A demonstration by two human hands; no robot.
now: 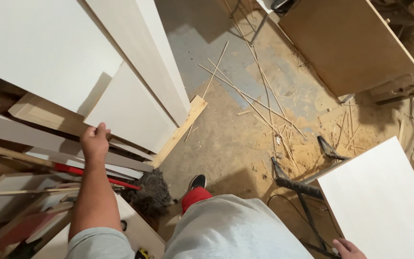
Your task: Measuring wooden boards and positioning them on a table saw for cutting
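My left hand [94, 142] reaches out to the left and grips the lower corner of a white board [130, 108] that leans in a stack of white panels. My right hand [348, 248] shows only at the bottom right edge, its fingers resting at the lower edge of another white panel [382, 201] that lies on a black metal stand [303, 189]. My grey shirt, red trouser leg and black shoe [197, 182] fill the lower middle.
More white panels [39, 48] lean at the upper left over wooden boards. A red-handled mop [152, 192] lies below them. Thin wood strips [255, 91] and sawdust litter the concrete floor. A brown board [348, 43] leans at the upper right.
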